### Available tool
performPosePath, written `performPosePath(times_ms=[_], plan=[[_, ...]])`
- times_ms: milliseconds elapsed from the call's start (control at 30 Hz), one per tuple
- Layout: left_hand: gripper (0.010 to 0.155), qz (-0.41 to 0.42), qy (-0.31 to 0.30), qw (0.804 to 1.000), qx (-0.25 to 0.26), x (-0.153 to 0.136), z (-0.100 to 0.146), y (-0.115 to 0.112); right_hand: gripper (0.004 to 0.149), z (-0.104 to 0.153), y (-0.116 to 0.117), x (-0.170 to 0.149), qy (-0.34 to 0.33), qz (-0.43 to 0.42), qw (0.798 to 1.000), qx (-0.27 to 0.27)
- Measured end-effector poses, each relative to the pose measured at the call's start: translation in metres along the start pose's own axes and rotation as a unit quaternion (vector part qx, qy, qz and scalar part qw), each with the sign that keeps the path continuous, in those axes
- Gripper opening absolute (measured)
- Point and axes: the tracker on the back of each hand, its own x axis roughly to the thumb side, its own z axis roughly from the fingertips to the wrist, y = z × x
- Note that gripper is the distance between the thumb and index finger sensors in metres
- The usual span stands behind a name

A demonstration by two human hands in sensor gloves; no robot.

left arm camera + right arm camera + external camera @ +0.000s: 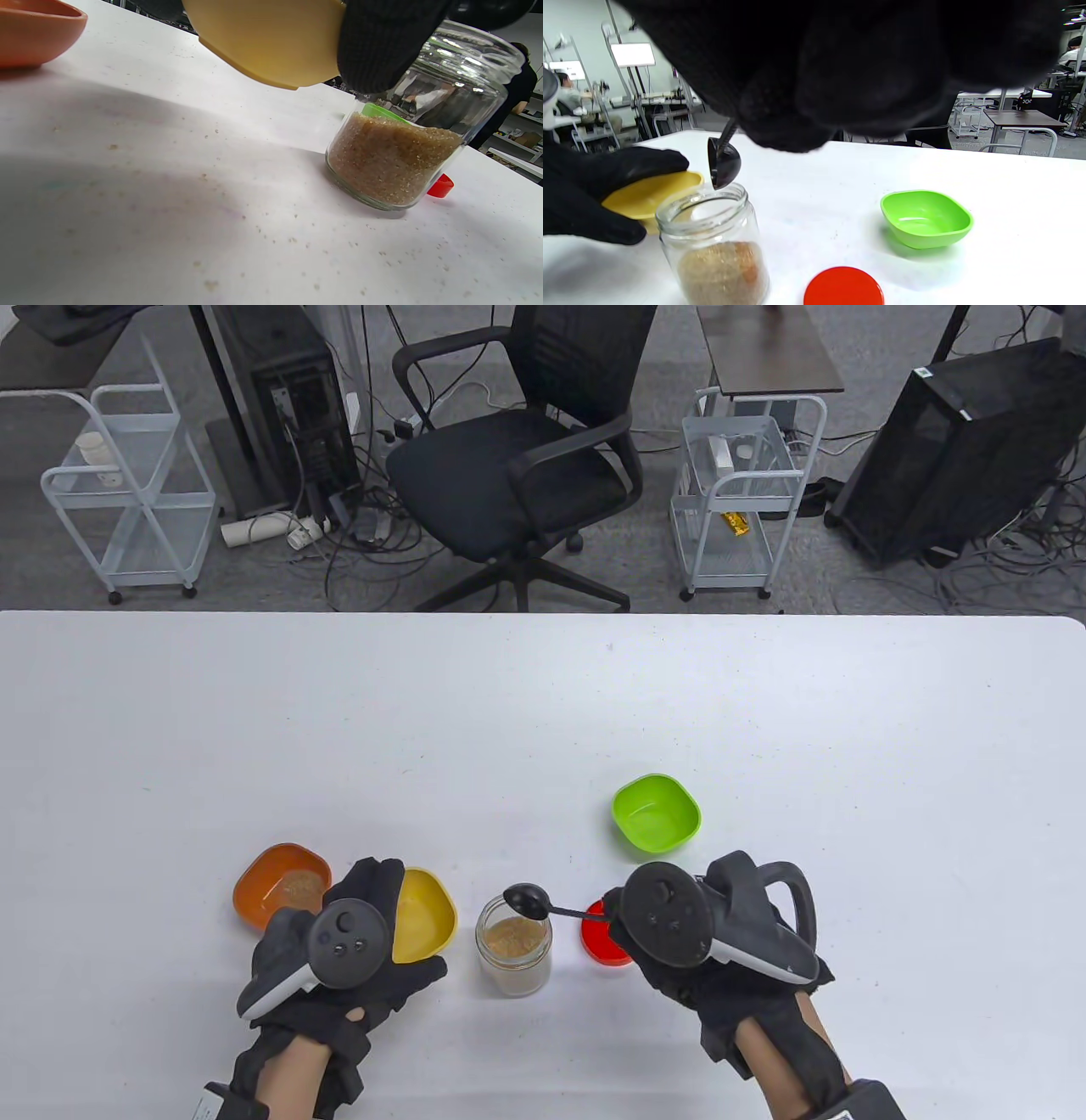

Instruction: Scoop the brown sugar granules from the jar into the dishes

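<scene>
An open glass jar [513, 948] of brown sugar stands near the table's front; it shows in the left wrist view [407, 140] and right wrist view [712, 245]. My right hand [679, 933] holds a black spoon [530, 899] with its bowl just above the jar's rim [723, 163]. My left hand [348, 942] grips a yellow dish [422, 912] and holds it tilted off the table beside the jar [271, 38]. An orange dish [282, 886] with sugar in it sits to the left. A green dish [656, 812] sits empty to the right.
The jar's red lid [604, 940] lies flat right of the jar, partly under my right hand. Loose sugar grains are scattered on the white table [212, 237]. An office chair and carts stand beyond the table's far edge.
</scene>
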Motion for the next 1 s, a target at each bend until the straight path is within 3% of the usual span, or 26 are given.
performPosePath(times_ms=[333, 700, 800, 1000], plan=[[0.113, -0.011, 0.006, 1.0, -0.009, 0.001, 0.002, -0.001, 0.037, -0.029, 0.016, 0.033, -0.017, 0.089, 0.994, 0.059], [0.113, -0.021, 0.015, 1.0, -0.012, 0.001, 0.004, -0.001, 0.037, -0.047, 0.03, 0.084, -0.033, 0.245, 0.965, 0.086], [0.113, -0.023, 0.015, 1.0, -0.012, 0.001, 0.004, -0.001, 0.037, -0.053, 0.032, 0.087, -0.034, 0.23, 0.966, 0.114], [0.113, -0.024, 0.016, 0.999, -0.016, 0.001, 0.004, -0.002, 0.037, -0.071, 0.032, 0.067, -0.021, 0.112, 0.975, 0.191]])
